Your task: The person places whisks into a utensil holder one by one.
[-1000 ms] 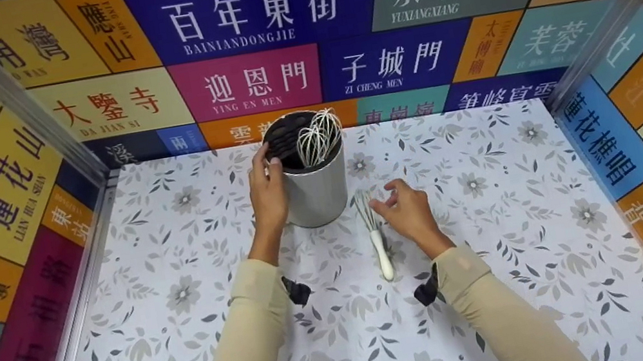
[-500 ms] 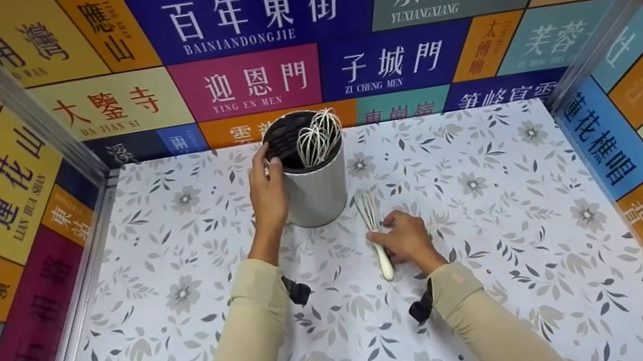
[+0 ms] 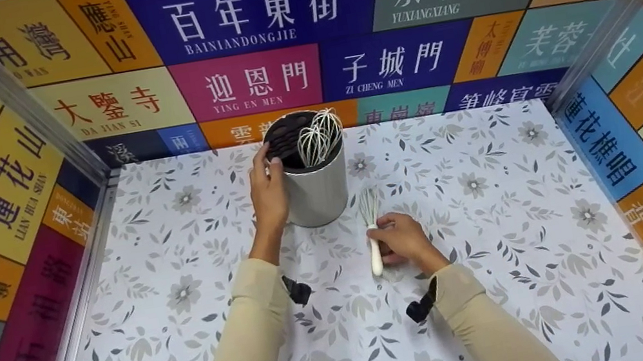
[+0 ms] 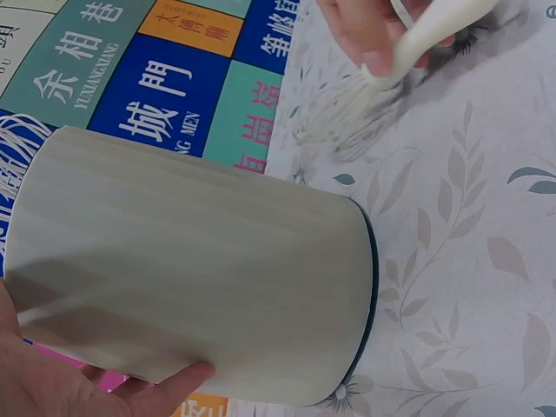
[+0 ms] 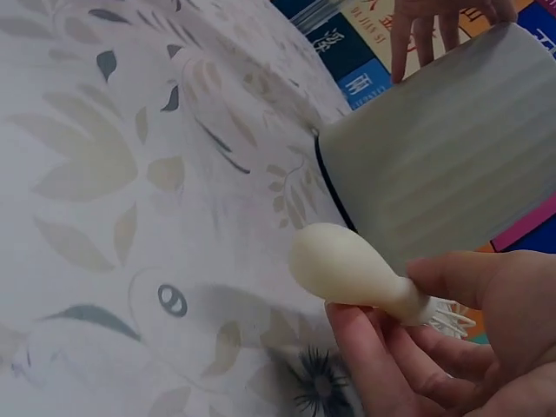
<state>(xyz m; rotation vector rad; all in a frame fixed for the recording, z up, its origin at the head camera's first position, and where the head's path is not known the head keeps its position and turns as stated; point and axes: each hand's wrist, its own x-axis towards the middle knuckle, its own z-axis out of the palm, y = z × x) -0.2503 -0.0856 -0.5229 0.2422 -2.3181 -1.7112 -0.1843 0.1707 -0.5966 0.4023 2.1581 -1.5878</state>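
Observation:
A white-handled whisk (image 3: 376, 259) is pinched between the thumb and fingers of my right hand (image 3: 404, 237), its wire end pointing away from me. In the right wrist view the rounded handle (image 5: 340, 263) stands out over the cloth, with a shadow beneath it. A grey cylindrical utensil holder (image 3: 316, 197) stands upright to the left of the whisk. My left hand (image 3: 269, 197) holds its left side, fingertips up at the dark rim. Inside the holder, a second whisk (image 3: 318, 138) sticks up with its wires on top, its handle hidden.
The table (image 3: 193, 352) has a white cloth with grey flowers and leaves. Panels with coloured street-name signs (image 3: 252, 81) rise at the back and both sides, close behind the holder. A dark slotted insert (image 3: 283, 138) fills the holder's left part.
My right hand has come down from beside the whisk's wires to its handle and taken hold of it. The whisk's handle end has swung slightly left. My left hand and the holder stay put.

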